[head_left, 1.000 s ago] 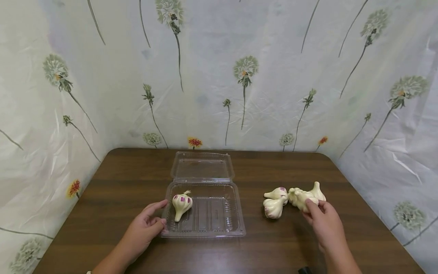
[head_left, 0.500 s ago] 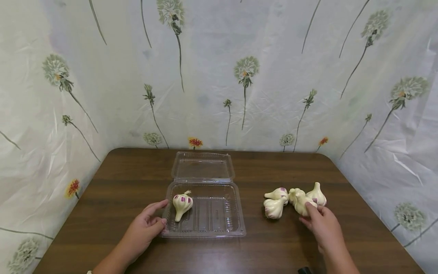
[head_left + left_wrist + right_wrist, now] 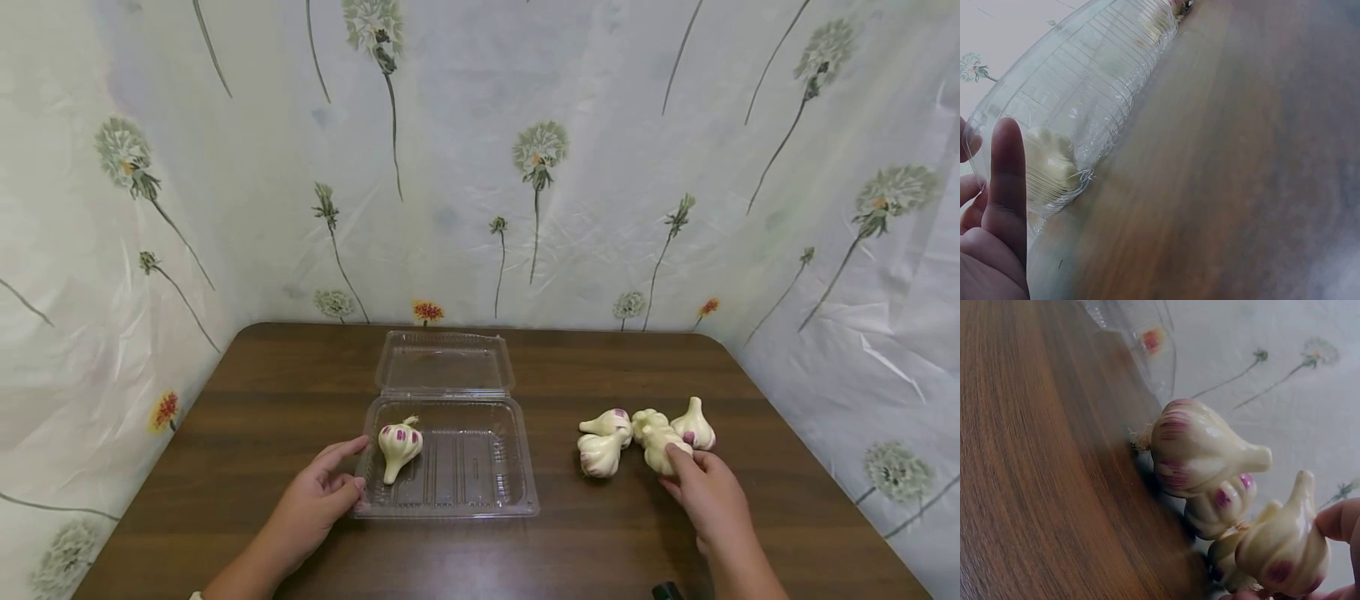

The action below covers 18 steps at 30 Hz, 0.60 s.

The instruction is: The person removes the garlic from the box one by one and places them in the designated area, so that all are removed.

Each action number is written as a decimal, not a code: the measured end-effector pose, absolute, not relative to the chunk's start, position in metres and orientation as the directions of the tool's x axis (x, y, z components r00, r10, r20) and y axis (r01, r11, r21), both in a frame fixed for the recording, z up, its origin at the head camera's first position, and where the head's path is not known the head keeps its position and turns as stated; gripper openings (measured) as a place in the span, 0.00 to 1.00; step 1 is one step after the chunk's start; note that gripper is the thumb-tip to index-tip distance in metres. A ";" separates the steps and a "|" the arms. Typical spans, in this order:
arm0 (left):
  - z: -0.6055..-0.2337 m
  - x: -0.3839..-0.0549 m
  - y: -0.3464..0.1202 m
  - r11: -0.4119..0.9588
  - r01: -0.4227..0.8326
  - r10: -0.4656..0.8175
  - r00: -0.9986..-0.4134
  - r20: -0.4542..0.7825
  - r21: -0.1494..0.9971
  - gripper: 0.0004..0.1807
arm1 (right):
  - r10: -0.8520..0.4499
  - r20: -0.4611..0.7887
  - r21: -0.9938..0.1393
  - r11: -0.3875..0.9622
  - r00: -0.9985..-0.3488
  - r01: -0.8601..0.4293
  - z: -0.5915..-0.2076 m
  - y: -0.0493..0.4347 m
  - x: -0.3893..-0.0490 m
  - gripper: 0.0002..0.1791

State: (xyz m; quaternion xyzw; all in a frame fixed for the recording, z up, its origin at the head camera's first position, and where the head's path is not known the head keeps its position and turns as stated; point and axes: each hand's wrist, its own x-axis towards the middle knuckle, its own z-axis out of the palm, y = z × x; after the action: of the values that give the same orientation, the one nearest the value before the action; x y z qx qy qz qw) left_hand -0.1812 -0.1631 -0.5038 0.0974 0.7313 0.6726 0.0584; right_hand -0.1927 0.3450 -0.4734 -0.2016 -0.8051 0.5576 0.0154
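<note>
In the head view, a clear plastic clamshell container point(image 3: 457, 510) lies with its lid folded back. One garlic bulb point(image 3: 400, 445) with purple marks rests in its left part. My left hand point(image 3: 318, 493) holds the container's left rim, thumb at the near corner; the left wrist view shows the thumb point(image 3: 1007, 169) against the clear wall. Over on the right, my right hand point(image 3: 708, 493) pinches a garlic bulb point(image 3: 1285, 550) by its neck side, fingers partly out of frame. Several other garlic bulbs point(image 3: 600, 454) cluster close to it, one point(image 3: 696, 427) standing just behind.
The brown wooden table point(image 3: 480, 554) reaches back to a curtain point(image 3: 450, 250) printed with dandelions. A small black object point(image 3: 666, 591) shows at the near edge by the right forearm. The open lid point(image 3: 445, 364) lies behind the container.
The garlic bulb in my right hand has turned and shifted slightly nearer, uncovering more of the bulb behind it. My left hand and the container stay in place.
</note>
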 end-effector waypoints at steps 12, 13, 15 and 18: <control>-0.505 -0.181 -0.162 0.080 0.078 0.219 -0.974 0.058 0.994 0.31 | 0.364 -0.197 -0.808 0.466 -0.910 0.361 -0.476 0.349 -0.192 0.45; -0.505 -0.181 -0.162 0.079 0.077 0.218 -0.974 0.058 0.994 0.31 | 0.364 -0.198 -0.803 0.472 -0.910 0.364 -0.476 0.349 -0.192 0.45; -0.505 -0.181 -0.162 0.075 0.079 0.219 -0.974 0.061 0.994 0.32 | 0.364 -0.206 -0.796 0.478 -0.908 0.372 -0.476 0.349 -0.192 0.47; -0.504 -0.181 -0.161 0.066 0.083 0.213 -0.975 0.067 0.994 0.32 | 0.354 -0.219 -0.791 0.481 -0.909 0.378 -0.475 0.348 -0.191 0.48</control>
State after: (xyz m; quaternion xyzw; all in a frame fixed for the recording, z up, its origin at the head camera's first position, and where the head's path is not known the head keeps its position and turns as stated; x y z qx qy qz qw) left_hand -0.1805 -0.1613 -0.5042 0.1017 0.7284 0.6759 0.0483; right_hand -0.1912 0.3483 -0.4748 -0.2128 -0.8605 0.4627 -0.0126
